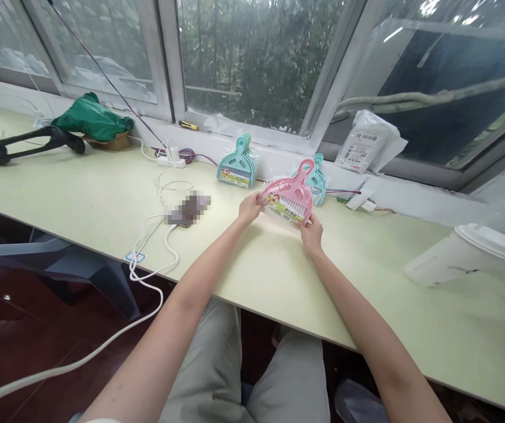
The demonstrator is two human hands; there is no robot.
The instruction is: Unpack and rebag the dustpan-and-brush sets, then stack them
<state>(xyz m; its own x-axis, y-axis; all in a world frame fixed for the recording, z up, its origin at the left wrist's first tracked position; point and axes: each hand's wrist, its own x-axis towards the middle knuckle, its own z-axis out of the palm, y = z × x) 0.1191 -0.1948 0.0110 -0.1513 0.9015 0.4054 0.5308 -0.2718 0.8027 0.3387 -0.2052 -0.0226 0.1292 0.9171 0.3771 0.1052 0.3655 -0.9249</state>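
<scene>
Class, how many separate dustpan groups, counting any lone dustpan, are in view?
3: the pink dustpan between the left hand and right hand; a teal stack to its left; teal dustpans partly hidden behind it. More may be hidden.

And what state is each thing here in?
Pink dustpan set: plastic-wrapped, held.
Left hand: gripping its left edge.
Right hand: gripping its lower right corner.
Left teal stack: standing upright.
Right teal set: upright, partly hidden.
Cup: lidded, standing.
Power strip: plug inserted.
Screwdriver: lying flat.
Green bag: crumpled.
</scene>
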